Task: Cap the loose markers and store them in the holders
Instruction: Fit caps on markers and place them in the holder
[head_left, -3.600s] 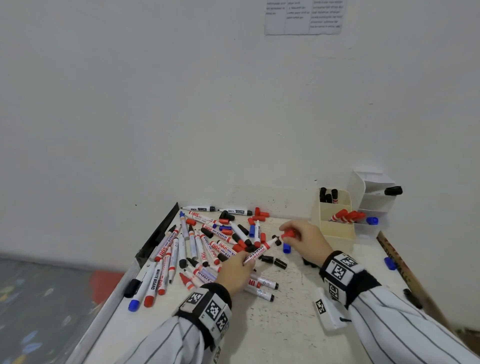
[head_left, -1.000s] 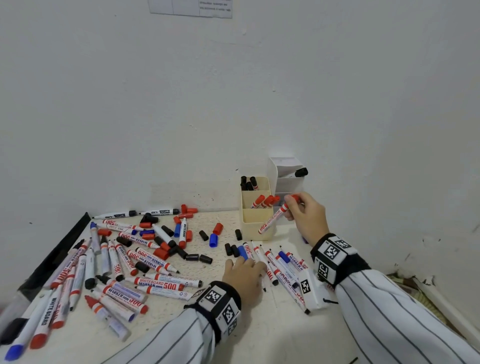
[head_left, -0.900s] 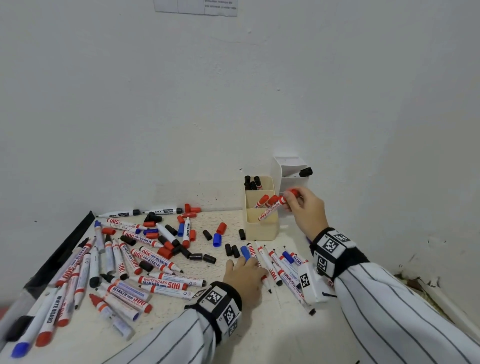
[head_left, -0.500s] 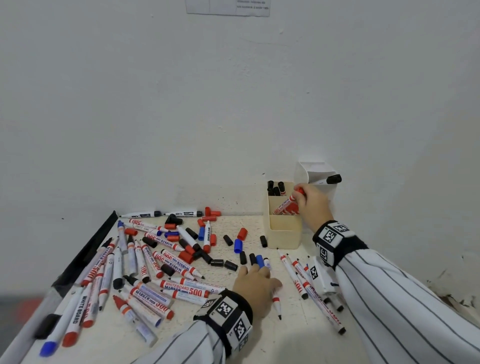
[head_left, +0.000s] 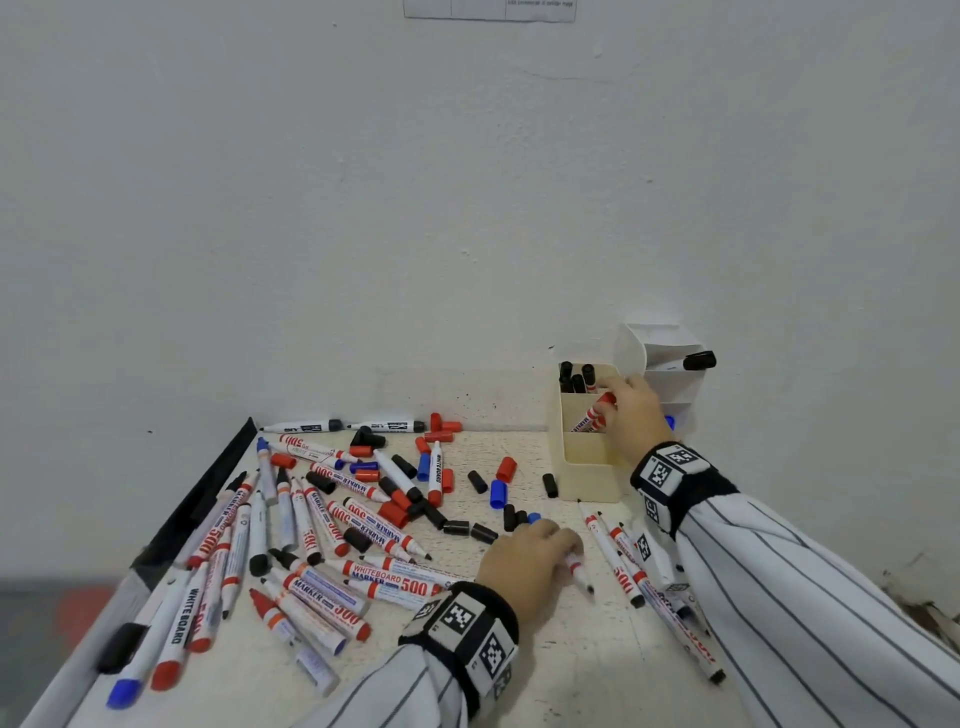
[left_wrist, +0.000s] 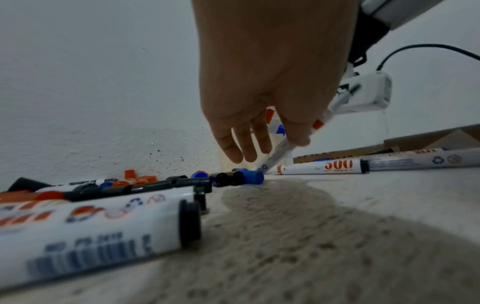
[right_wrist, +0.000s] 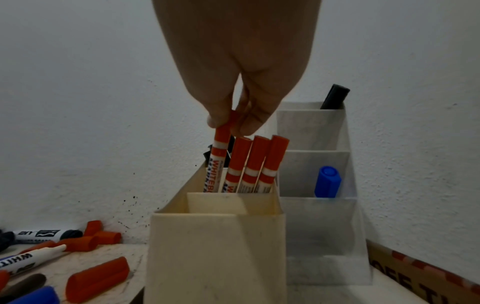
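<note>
Three capped red markers crowd the one right fingers pinch.

Right hand pinching, left hand gripping

Looks like an office or classroom corner: plain white plastered wall filling the upper frame, printed paper notice at top centre, speckled white tabletop strewn with whiteboard markers, cream plastic desk holder at right.
</note>
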